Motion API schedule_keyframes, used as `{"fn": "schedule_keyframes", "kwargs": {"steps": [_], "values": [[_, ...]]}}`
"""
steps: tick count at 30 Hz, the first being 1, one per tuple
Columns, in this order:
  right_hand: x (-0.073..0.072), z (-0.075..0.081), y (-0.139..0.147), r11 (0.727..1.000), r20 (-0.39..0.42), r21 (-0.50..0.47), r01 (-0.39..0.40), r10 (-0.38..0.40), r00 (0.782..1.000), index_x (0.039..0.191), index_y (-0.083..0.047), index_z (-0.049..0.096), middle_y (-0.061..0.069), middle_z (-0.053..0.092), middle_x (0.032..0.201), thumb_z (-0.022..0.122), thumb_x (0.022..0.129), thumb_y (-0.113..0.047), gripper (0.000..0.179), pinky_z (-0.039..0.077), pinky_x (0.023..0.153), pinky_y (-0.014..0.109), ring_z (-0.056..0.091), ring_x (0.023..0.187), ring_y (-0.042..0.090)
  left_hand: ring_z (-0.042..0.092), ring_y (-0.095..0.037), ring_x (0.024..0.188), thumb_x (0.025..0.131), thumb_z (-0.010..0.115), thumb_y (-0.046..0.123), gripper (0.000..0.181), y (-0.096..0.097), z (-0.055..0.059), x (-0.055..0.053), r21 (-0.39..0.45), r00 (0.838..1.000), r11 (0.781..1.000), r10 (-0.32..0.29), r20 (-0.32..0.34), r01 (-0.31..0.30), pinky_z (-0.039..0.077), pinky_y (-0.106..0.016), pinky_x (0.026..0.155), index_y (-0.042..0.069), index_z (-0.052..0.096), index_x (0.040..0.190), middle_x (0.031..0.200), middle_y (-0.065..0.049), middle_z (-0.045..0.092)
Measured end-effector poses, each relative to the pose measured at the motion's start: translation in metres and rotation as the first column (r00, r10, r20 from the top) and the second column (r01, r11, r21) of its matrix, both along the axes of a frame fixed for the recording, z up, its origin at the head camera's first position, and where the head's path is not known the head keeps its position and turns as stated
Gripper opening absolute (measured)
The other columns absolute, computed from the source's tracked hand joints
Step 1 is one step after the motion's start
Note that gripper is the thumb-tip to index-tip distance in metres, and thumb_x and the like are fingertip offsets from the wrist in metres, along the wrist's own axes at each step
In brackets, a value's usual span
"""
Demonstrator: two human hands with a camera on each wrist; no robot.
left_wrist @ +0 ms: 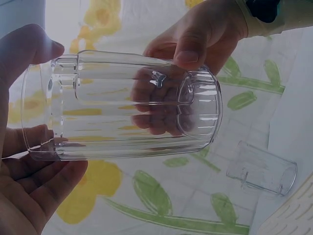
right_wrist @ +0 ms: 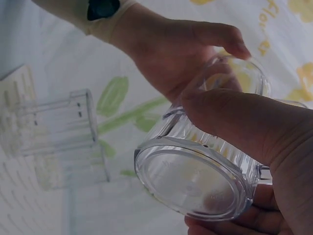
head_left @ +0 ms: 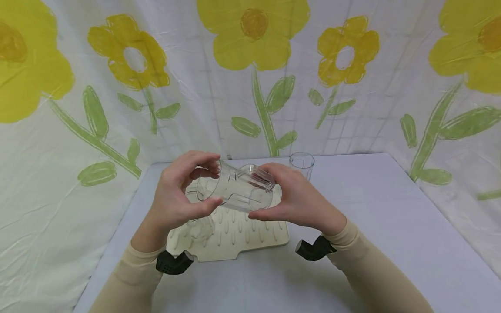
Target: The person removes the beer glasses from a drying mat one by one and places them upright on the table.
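A clear, faintly ribbed cup [head_left: 235, 187] is held up on its side in front of the person, over a cream drying mat. At its rim end, the left hand [head_left: 174, 195] grips it between thumb and fingers. The right hand [head_left: 299, 198] grips the base end, its thumb along the near side. In the left wrist view the right fingers show through the cup's clear wall [left_wrist: 112, 107]. The round base [right_wrist: 190, 183] faces the right wrist camera, and the right palm is partly hidden behind the cup.
The cream drying mat [head_left: 250, 239], with raised ridges, lies on the white table [head_left: 372, 208] below the hands. Other clear glassware [head_left: 200, 228] sits on its left part. Toward the back right stands an upright clear glass [head_left: 302, 161]. A flower-painted cloth [head_left: 188, 117] hangs behind.
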State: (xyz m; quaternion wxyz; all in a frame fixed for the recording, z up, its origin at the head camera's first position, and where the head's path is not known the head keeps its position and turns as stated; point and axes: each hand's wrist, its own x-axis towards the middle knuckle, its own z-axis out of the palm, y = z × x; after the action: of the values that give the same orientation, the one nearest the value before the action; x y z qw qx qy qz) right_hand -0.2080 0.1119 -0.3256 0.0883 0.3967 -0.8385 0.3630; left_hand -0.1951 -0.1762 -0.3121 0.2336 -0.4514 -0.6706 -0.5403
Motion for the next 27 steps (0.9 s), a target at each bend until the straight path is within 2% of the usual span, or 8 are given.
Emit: {"fn": "schedule_keyframes", "kwargs": {"steps": [7,11,14,16,19,23,27], "values": [[0.0,0.002,0.005,1.0,0.0,0.019,0.002,-0.002,1.0,0.135,-0.03,0.059,-0.021,0.062,0.125,0.092,0.073,-0.06,0.076,0.057,0.1,0.033,0.061,0.114,0.002,0.064,-0.03,0.102,0.066,0.088,-0.006,0.069,0.003,0.0,0.001,-0.007,1.0,1.0,0.003,-0.001,-0.003,0.064,-0.036,0.089,-0.013,0.063,0.13,0.109,-0.026,0.064],[0.001,0.004,0.012,1.0,0.014,-0.015,-0.014,0.014,1.0,0.136,-0.031,0.059,-0.021,0.06,0.131,0.09,0.073,-0.063,0.077,0.054,0.107,0.03,0.061,0.122,0.002,0.065,-0.027,0.098,0.067,0.092,0.005,0.069,0.006,-0.001,0.001,-0.081,0.996,0.993,0.079,-0.038,-0.082,0.063,-0.033,0.089,-0.005,0.067,0.13,0.108,-0.016,0.066],[0.002,0.007,0.016,0.998,0.012,-0.062,-0.026,0.027,1.0,0.135,-0.029,0.059,-0.02,0.061,0.132,0.09,0.074,-0.062,0.076,0.053,0.109,0.029,0.062,0.125,0.004,0.065,-0.024,0.096,0.067,0.093,0.014,0.069,0.009,-0.004,0.003,-0.154,0.987,0.976,0.146,-0.063,-0.154,0.062,-0.031,0.089,0.002,0.069,0.131,0.109,-0.007,0.067],[0.003,0.008,0.017,0.995,0.006,-0.088,-0.035,0.035,0.999,0.134,-0.028,0.06,-0.019,0.063,0.13,0.09,0.076,-0.059,0.072,0.053,0.108,0.029,0.063,0.123,0.006,0.065,-0.023,0.097,0.068,0.093,0.016,0.069,0.01,-0.005,0.004,-0.19,0.984,0.966,0.166,-0.062,-0.175,0.062,-0.031,0.089,0.006,0.069,0.132,0.11,-0.004,0.066],[0.003,0.007,0.017,0.993,-0.009,-0.108,-0.045,0.044,0.999,0.13,-0.026,0.062,-0.017,0.065,0.125,0.09,0.08,-0.052,0.062,0.055,0.104,0.031,0.065,0.118,0.008,0.065,-0.022,0.098,0.067,0.094,0.016,0.071,0.012,-0.008,0.005,-0.221,0.984,0.959,0.173,-0.034,-0.176,0.062,-0.032,0.089,0.009,0.069,0.133,0.112,-0.004,0.065],[0.001,0.007,0.016,0.994,-0.039,-0.095,-0.057,0.054,0.998,0.12,-0.027,0.066,-0.016,0.068,0.115,0.081,0.094,-0.042,0.034,0.058,0.097,0.031,0.066,0.108,0.006,0.066,-0.02,0.099,0.066,0.095,0.017,0.073,0.014,-0.01,0.007,-0.25,0.983,0.951,0.182,-0.026,-0.183,0.062,-0.033,0.089,0.011,0.068,0.133,0.115,-0.004,0.065],[0.001,0.008,0.015,0.996,-0.061,-0.068,-0.066,0.062,0.996,0.107,-0.029,0.069,-0.019,0.068,0.102,0.07,0.103,-0.037,0.009,0.057,0.079,0.031,0.064,0.095,0.001,0.065,-0.02,0.1,0.067,0.095,0.019,0.073,0.017,-0.011,0.007,-0.272,0.983,0.945,0.177,-0.039,-0.181,0.06,-0.032,0.09,0.01,0.068,0.134,0.117,-0.005,0.066]]}}
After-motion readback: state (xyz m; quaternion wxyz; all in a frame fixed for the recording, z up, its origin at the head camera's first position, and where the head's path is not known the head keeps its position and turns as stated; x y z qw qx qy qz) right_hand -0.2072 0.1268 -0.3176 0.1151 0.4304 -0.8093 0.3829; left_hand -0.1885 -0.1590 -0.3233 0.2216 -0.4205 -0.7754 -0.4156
